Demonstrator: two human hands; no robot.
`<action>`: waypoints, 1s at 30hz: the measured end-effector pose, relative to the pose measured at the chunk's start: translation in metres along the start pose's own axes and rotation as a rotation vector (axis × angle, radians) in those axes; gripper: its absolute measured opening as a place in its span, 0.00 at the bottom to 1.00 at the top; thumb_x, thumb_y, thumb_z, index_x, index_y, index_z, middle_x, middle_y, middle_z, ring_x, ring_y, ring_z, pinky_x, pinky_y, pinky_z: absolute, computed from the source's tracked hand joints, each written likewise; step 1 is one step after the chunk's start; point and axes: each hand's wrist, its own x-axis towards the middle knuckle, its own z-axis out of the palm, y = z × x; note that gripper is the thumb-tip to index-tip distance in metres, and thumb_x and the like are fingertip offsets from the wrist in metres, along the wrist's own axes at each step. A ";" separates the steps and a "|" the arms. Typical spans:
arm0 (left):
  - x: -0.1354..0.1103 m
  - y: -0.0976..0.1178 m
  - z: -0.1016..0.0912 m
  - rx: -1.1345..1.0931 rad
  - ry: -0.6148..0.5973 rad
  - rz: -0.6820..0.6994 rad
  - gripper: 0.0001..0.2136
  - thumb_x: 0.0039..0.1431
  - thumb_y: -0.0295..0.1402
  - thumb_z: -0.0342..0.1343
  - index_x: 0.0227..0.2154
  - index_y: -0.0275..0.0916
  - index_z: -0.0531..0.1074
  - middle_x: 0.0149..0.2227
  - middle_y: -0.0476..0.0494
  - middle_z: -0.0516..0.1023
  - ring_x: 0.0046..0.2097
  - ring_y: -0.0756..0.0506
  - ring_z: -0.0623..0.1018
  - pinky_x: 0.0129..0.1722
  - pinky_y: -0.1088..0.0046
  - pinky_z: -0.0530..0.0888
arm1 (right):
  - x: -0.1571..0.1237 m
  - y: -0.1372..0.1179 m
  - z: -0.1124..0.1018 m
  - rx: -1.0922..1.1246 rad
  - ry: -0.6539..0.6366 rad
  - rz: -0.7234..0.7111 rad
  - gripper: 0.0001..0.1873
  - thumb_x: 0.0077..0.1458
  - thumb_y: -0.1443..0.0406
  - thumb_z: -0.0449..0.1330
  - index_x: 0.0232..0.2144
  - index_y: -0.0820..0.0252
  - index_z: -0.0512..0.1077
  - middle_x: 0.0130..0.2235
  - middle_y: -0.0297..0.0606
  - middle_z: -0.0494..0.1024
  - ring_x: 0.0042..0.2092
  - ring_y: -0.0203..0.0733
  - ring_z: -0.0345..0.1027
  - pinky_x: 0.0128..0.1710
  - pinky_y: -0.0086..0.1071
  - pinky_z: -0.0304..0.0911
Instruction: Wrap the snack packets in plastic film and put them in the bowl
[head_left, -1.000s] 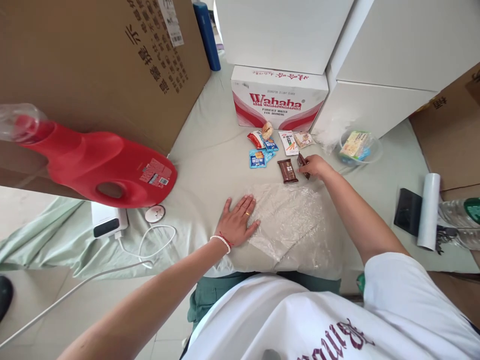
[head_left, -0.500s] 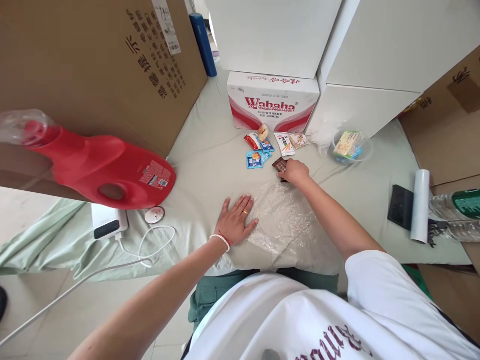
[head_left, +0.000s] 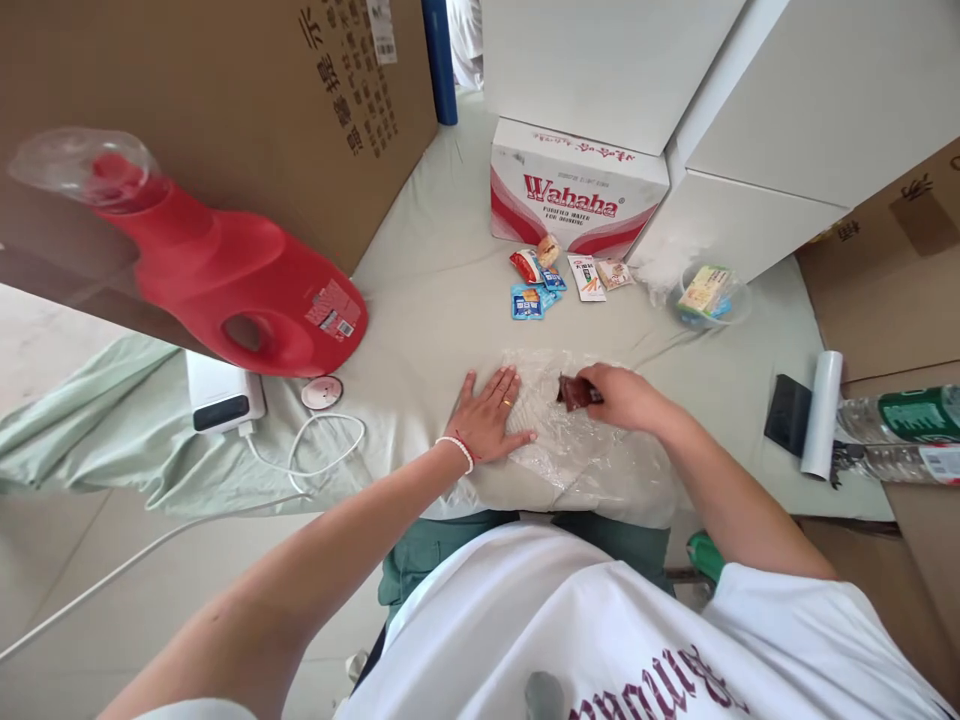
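My right hand pinches a small brown snack packet over a clear plastic bag that lies spread on the cloth. The packet's print is too blurred to read. With fingers stretched out, my left hand rests flat on the cloth and the bag's left edge. Farther back lie several small snack packets: blue ones, a red one, a white one with orange sticks printed on it and a beige one. A round bun-like snack touches the red packet.
Behind the snacks stands a Wahaha water carton. At left are a red detergent bottle and a white power bank with its cable. A clear tub sits back right; a white roll and plastic bottles lie at right.
My right hand has lifted the brown packet from beside the other snacks and brought it nearer, over the plastic bag. My left hand stays flat. The camera view has shifted somewhat.
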 end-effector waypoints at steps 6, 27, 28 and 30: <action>0.000 0.000 0.000 0.017 -0.004 0.003 0.47 0.64 0.64 0.45 0.75 0.34 0.47 0.77 0.31 0.47 0.77 0.31 0.51 0.73 0.37 0.35 | -0.016 -0.019 0.043 -0.075 -0.024 0.102 0.20 0.62 0.59 0.64 0.54 0.59 0.75 0.53 0.51 0.77 0.51 0.57 0.74 0.43 0.40 0.67; 0.012 -0.011 -0.021 0.053 -0.366 0.052 0.65 0.44 0.71 0.59 0.77 0.45 0.36 0.78 0.29 0.27 0.77 0.20 0.38 0.66 0.25 0.32 | -0.025 -0.006 0.049 -0.070 0.089 0.053 0.22 0.59 0.65 0.61 0.56 0.61 0.72 0.55 0.51 0.74 0.56 0.59 0.62 0.50 0.44 0.59; 0.011 -0.011 -0.021 0.061 -0.363 0.049 0.65 0.44 0.71 0.60 0.77 0.45 0.36 0.78 0.29 0.27 0.77 0.20 0.37 0.66 0.25 0.32 | -0.023 -0.010 0.050 -0.073 0.094 0.030 0.21 0.59 0.65 0.61 0.55 0.61 0.72 0.55 0.51 0.74 0.57 0.59 0.62 0.50 0.44 0.59; 0.011 -0.010 -0.021 0.072 -0.365 0.045 0.65 0.44 0.71 0.60 0.77 0.45 0.35 0.78 0.30 0.26 0.77 0.20 0.37 0.66 0.25 0.33 | -0.018 -0.018 0.054 -0.089 0.073 0.003 0.20 0.60 0.66 0.60 0.54 0.62 0.73 0.55 0.52 0.74 0.57 0.60 0.62 0.51 0.44 0.58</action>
